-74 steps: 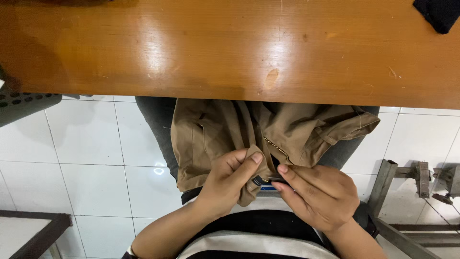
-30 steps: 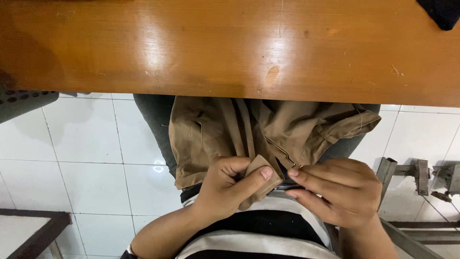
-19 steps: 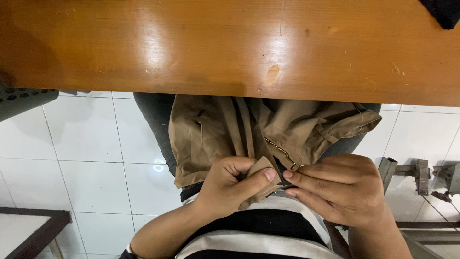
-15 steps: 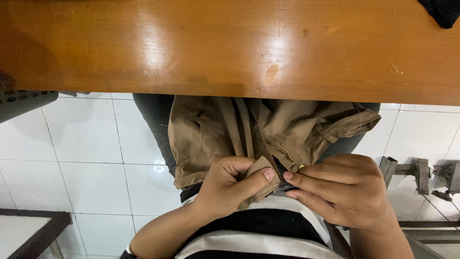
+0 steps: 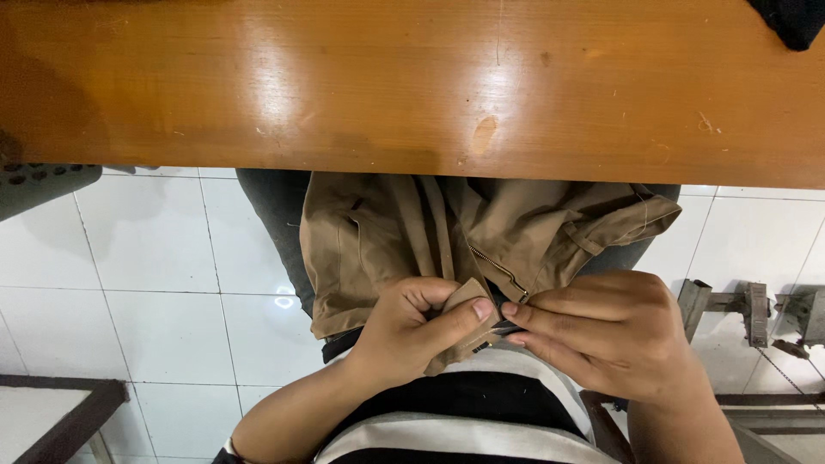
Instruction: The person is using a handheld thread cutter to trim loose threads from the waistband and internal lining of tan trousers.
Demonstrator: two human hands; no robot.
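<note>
On the person's lap, below the wooden table (image 5: 412, 82) edge, lie khaki trousers (image 5: 516, 232). The left hand (image 5: 412, 331) pinches the waistband flap (image 5: 468, 296); the right hand (image 5: 614, 335) fingertips grip fabric beside the brass zipper (image 5: 498, 268).

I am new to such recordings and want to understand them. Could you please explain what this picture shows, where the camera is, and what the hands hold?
The camera sits on a person's head and looks down at their lap. At the top is a glossy brown wooden table; under it is a white tiled floor. A crumpled tan fabric garment with a metal zipper lies on the lap. The left hand pinches a folded edge of it between thumb and fingers. The right hand grips the cloth beside it, fingertips nearly meeting. A dark cloth lies at the table's far right corner.
</note>
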